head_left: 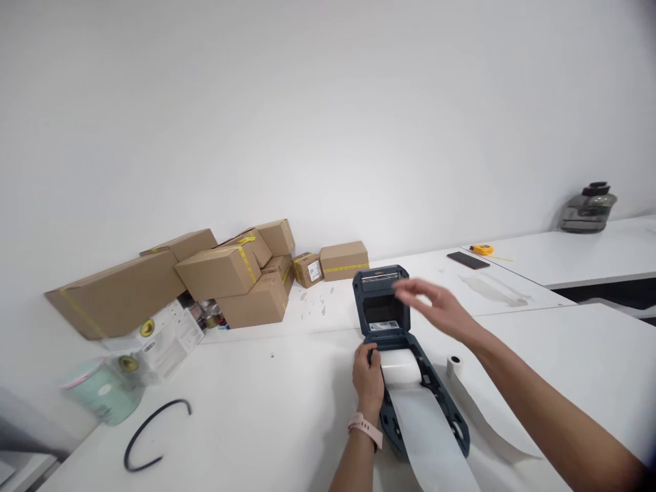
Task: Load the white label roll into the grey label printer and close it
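Note:
A dark blue label printer (369, 307) lies on the white table with its lid tipped up and back. Inside it sits a wide white roll of labels (402, 367), and its loose strip (433, 437) runs out over the front toward me. My left hand (367, 376), a pink watch band at its wrist, is closed around the printer's left side by the roll. At the right edge of the raised lid hovers my right hand (433, 304), slightly blurred, fingers stretched out and holding nothing; whether the fingertips touch the lid I cannot tell.
A small paper roll (454, 365) with an unrolled tail lies right of the printer. Stacked cardboard boxes (251, 301), a mint green tub (102, 393) and a black curved cable (136, 434) are leftward. A phone (468, 260), tape measure (482, 249) and jug (588, 210) are at the back right.

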`<state>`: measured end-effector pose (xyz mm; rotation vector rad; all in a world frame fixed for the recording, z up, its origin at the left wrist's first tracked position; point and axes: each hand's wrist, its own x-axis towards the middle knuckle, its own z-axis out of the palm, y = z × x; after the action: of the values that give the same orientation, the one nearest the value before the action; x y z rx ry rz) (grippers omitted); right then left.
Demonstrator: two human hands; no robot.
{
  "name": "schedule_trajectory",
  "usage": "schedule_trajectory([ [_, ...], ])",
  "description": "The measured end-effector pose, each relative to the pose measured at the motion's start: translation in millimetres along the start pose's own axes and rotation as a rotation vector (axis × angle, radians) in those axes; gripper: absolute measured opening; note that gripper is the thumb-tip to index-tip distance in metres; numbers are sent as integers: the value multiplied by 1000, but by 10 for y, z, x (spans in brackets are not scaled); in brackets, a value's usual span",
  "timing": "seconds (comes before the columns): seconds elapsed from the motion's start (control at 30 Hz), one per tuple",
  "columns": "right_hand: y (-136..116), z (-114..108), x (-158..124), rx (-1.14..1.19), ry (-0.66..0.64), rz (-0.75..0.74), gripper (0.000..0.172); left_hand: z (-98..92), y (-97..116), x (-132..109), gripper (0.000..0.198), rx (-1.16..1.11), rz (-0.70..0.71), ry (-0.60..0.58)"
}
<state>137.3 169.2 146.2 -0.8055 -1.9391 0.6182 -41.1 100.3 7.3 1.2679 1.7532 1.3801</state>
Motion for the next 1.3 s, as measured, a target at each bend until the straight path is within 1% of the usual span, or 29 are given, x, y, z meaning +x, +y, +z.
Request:
schedule_trajectory([
  [0.03, -17, -48, 104, -12, 178, -3, 45, -1, -1, 0, 30, 0, -3, -3],
  [0.07, -7, -71, 214, -25, 290, 4, 50, -2, 1, 1, 30, 0, -7, -6],
  [0.1, 25, -72, 319, -28, 333, 21, 54, -3, 4, 2, 29, -1, -10, -9],
  [0.13, 71, -55, 411, -17, 316, 43, 56, -3, 9, 3, 29, -2, -13, -13],
  [0.2, 164, 16, 525, 28, 221, 87, 57, -5, 24, 3, 29, -8, -17, -19],
  [0.23, 196, 57, 538, 46, 190, 98, 56, -7, 31, -1, 29, -12, -19, -23],
  [0.3, 207, 128, 478, 65, 177, 101, 55, -15, 37, -25, 32, -24, -28, -29],
  [0.33, 187, 151, 410, 74, 182, 102, 54, -20, 32, -49, 37, -47, -40, -30],
  [0.4, 112, 175, 214, 105, 194, 91, 50, -28, -4, -128, 53, -130, -91, -24],
  [0.47, 24, 184, -47, 149, 206, 75, 45, -33, -81, -245, 67, -241, -155, 9],
  [0.5, -11, 192, -198, 169, 210, 75, 43, -35, -132, -313, 70, -304, -187, 27],
  [0.57, -45, 230, -530, 193, 217, 96, 40, -47, -247, -454, 70, -441, -267, 52],
  [0.63, -28, 298, -880, 196, 215, 113, 33, -79, -342, -585, 69, -576, -383, 61],
  [0.7, 24, 383, -1207, 173, 199, 109, 25, -137, -373, -698, 67, -646, -465, 71],
  [0.73, 52, 425, -1350, 152, 190, 112, 23, -171, -352, -747, 66, -647, -465, 77],
  [0.8, 90, 502, -1576, 112, 180, 159, 24, -239, -236, -836, 65, -606, -394, 70],
  [0.87, 90, 569, -1715, 114, 221, 282, 31, -284, -46, -907, 67, -545, -302, 32],
  [0.93, 57, 631, -1780, 179, 299, 435, 46, -298, 155, -957, 73, -520, -267, -19],
  [1.0, 11, 688, -1804, 296, 373, 564, 63, -287, 299, -987, 80, -529, -283, -59],
  [1.03, -9, 711, -1812, 359, 398, 614, 71, -279, 338, -998, 82, -543, -298, -77],
  [1.1, -36, 739, -1841, 463, 405, 718, 84, -264, 352, -1018, 86, -573, -333, -107],
  [1.17, -32, 747, -1889, 531, 368, 825, 92, -254, 312, -1043, 90, -594, -373, -127],
  [1.23, 10, 747, -1948, 554, 315, 907, 94, -244, 260, -1070, 91, -605, -391, -137],
  [1.3, 87, 756, -2005, 547, 281, 932, 88, -230, 223, -1087, 84, -608, -347, -153],
])
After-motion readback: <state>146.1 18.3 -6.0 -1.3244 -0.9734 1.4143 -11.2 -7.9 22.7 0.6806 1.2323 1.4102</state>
